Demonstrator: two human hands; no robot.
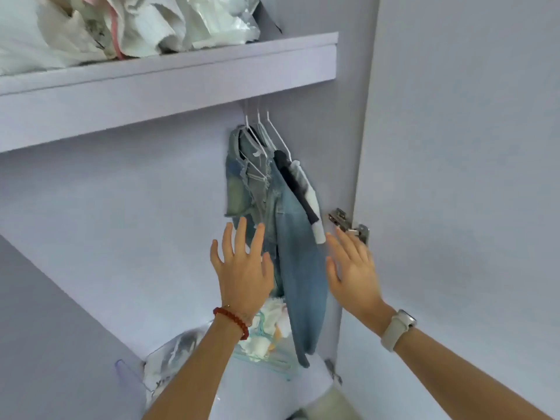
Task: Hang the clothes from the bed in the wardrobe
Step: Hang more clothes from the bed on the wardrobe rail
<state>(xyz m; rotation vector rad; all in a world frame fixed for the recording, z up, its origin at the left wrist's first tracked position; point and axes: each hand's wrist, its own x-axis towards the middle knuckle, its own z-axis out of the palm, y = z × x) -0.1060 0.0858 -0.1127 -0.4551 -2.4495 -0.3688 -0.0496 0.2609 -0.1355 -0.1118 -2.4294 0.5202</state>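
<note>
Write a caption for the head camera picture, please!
Two open hands, left hand and right hand, reach toward jeans hanging on white hangers inside a wardrobe.

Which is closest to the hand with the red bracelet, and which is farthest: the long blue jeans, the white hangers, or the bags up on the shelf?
From the left hand:
1. Long blue jeans, hanging just to its right.
2. White hangers, above, under the shelf.
3. Bags, on the top shelf, upper left.

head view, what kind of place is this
Most likely the inside of a bedroom wardrobe. Jeans and other clothes hang on white hangers under a shelf stacked with bags, and a door hinge shows on the right. Both hands, left and right, are open near the clothes.
</note>
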